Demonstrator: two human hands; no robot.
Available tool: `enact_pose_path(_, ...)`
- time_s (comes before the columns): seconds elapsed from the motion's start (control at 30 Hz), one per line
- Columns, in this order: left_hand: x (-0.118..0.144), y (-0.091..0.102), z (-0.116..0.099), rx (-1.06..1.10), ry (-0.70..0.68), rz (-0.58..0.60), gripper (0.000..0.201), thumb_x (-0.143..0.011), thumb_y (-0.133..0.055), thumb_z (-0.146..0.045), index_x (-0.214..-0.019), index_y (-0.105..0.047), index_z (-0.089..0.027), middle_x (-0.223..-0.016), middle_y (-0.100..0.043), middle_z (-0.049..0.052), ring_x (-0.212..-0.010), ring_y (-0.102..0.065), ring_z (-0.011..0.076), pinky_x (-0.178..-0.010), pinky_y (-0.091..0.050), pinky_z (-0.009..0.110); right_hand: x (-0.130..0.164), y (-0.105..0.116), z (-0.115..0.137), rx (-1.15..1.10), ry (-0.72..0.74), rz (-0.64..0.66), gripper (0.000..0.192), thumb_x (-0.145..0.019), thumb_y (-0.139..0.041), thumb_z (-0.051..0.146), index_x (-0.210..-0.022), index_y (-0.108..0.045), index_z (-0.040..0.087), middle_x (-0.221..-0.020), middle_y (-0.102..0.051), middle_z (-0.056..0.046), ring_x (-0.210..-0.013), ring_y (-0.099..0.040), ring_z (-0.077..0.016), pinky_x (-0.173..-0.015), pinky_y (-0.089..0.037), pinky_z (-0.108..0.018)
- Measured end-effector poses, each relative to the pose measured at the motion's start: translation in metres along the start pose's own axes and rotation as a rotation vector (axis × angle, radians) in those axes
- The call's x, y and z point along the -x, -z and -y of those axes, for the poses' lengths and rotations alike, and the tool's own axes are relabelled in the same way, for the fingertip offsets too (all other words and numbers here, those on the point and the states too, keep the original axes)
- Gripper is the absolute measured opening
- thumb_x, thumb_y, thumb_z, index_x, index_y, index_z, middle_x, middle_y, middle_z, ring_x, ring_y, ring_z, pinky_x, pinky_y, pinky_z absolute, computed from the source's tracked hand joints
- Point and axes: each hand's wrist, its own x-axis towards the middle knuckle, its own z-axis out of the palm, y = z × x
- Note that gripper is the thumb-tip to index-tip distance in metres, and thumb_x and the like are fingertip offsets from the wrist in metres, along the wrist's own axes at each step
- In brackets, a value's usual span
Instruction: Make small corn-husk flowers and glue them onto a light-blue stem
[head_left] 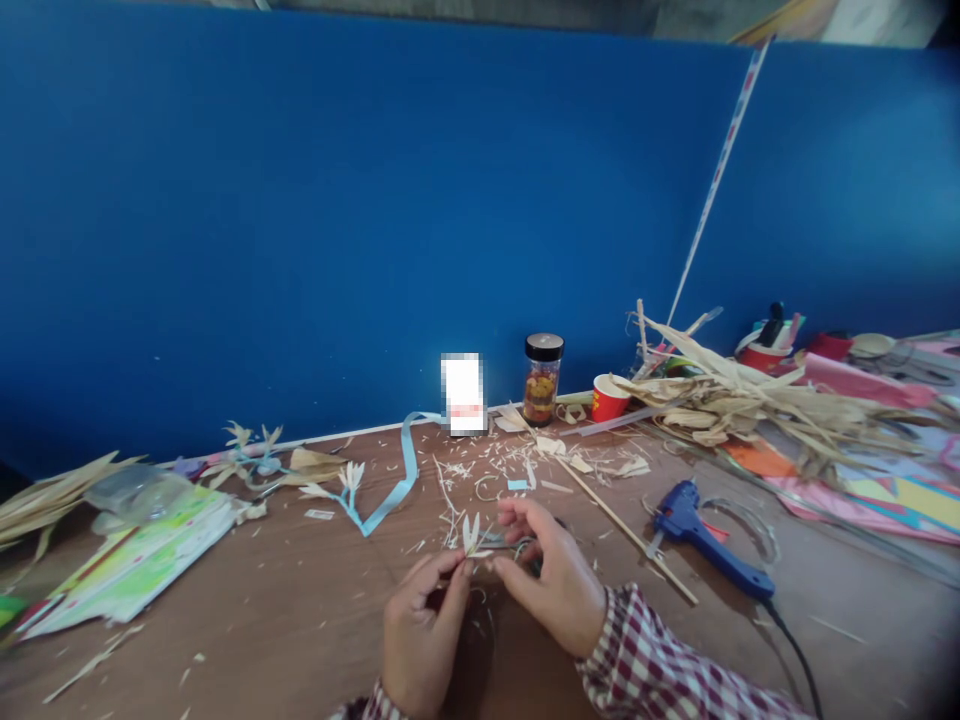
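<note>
Between thumb and fingertips, my left hand (426, 625) pinches a small pale flower made of dried husk strips (472, 535), its petals pointing up and to the side. Just right of it, my right hand (551, 580) has its fingers curved and apart, with nothing visible in them. A metal tool (495, 539), perhaps scissors, lies partly hidden behind the right hand. Farther off on the brown table (277, 600) lies a finished-looking husk flower (352, 478) whose stem is wrapped in light blue ribbon (409, 455). Fine husk scraps litter the surface around both hands.
A blue glue gun (709, 540) with a cord and a thin stick (622, 525) lie to the right. Behind stand a lidded jar (542, 380), a red paper cup (610, 398) and a husk pile (750, 400). A blue partition (337, 220) bounds the back. Painted paper (142, 560) lies left.
</note>
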Motion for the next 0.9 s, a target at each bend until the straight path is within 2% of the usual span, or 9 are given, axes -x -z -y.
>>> enact_pose_path(0.1,-0.0007,-0.0018,0.0010,0.052,0.063,0.048,0.018,-0.074,-0.054,-0.027,-0.083,-0.066,-0.018,-0.074,-0.068,0.005,-0.065,-0.062,0.0169,-0.060,-0.051,0.027,0.0014,-0.0013,0.0062,-0.072,-0.018,0.056,0.036,-0.066,-0.060,0.018,-0.101,-0.048,0.021,-0.091,-0.058,-0.003,-0.079,-0.054,-0.0148,-0.064,-0.045,-0.025)
enact_pose_path(0.27,-0.0010,-0.0032,0.0042,0.134,0.181,0.062,0.020,-0.072,-0.057,-0.029,-0.084,-0.068,-0.017,-0.076,-0.070,0.006,-0.068,-0.064,0.0184,-0.061,-0.052,0.028,-0.0004,-0.0017,0.0076,-0.101,-0.046,0.011,0.012,-0.078,-0.048,0.021,-0.089,-0.050,0.019,-0.077,-0.058,-0.002,-0.067,-0.054,-0.0128,-0.060,-0.044,-0.024)
enact_pose_path(0.4,-0.0004,-0.0038,0.0062,0.233,0.233,0.076,0.021,-0.073,-0.056,-0.031,-0.085,-0.067,-0.017,-0.074,-0.070,0.005,-0.065,-0.064,0.0177,-0.060,-0.052,0.027,-0.0016,-0.0016,0.0054,-0.096,-0.052,0.018,0.013,-0.078,-0.048,0.022,-0.089,-0.051,0.019,-0.076,-0.058,-0.001,-0.065,-0.054,-0.0124,-0.059,-0.043,-0.023)
enact_pose_path(0.63,-0.0025,-0.0022,0.0051,0.298,0.329,0.032,0.026,-0.070,-0.059,-0.035,-0.086,-0.067,-0.015,-0.075,-0.069,0.006,-0.061,-0.062,0.0167,-0.056,-0.053,0.028,-0.0022,-0.0018,0.0041,-0.080,-0.047,0.029,0.016,-0.077,-0.049,0.022,-0.092,-0.052,0.019,-0.077,-0.059,-0.001,-0.065,-0.054,-0.0120,-0.058,-0.043,-0.023)
enact_pose_path(0.8,-0.0035,-0.0044,0.0041,0.565,0.469,0.044,0.027,-0.068,-0.062,-0.035,-0.082,-0.066,-0.012,-0.073,-0.068,0.006,-0.064,-0.062,0.0159,-0.057,-0.051,0.027,-0.0004,-0.0054,0.0027,-0.086,-0.034,0.081,0.025,-0.076,-0.052,0.023,-0.100,-0.054,0.020,-0.083,-0.057,-0.002,-0.065,-0.053,-0.0114,-0.056,-0.043,-0.022)
enact_pose_path(0.9,-0.0020,-0.0061,0.0028,0.664,0.517,0.088,0.024,-0.068,-0.063,-0.033,-0.081,-0.066,-0.013,-0.072,-0.068,0.005,-0.062,-0.061,0.0137,-0.058,-0.050,0.025,0.0003,-0.0072,0.0030,-0.061,-0.009,0.093,0.022,-0.075,-0.055,0.025,-0.096,-0.057,0.019,-0.080,-0.056,-0.001,-0.063,-0.051,-0.0109,-0.056,-0.041,-0.022)
